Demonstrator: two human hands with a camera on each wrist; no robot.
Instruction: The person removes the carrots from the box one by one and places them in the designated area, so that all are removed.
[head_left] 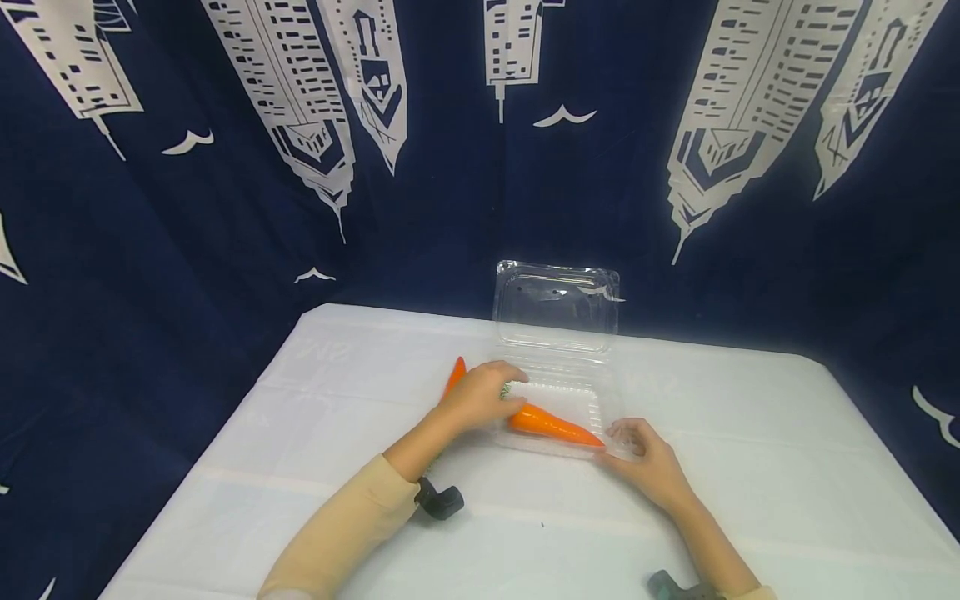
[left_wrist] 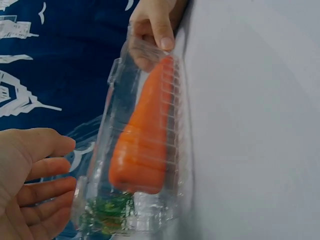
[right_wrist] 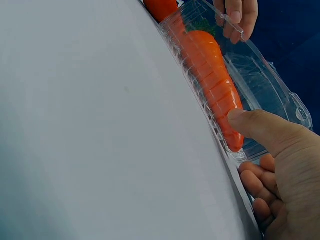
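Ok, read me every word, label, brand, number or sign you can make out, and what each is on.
No readable text in any view.
White cloth: faint marks near its far left corner, too faint to read.
Curtain: printed buildings and bird-like shapes, no words I can make out.
Box: no label visible.
Carrot in it: no lettering visible.

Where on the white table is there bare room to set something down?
The white table is free right of the right hand, left of the left sleeve, and between the forearms. It is crowded around the clear container: one carrot inside, another carrot by the left hand.
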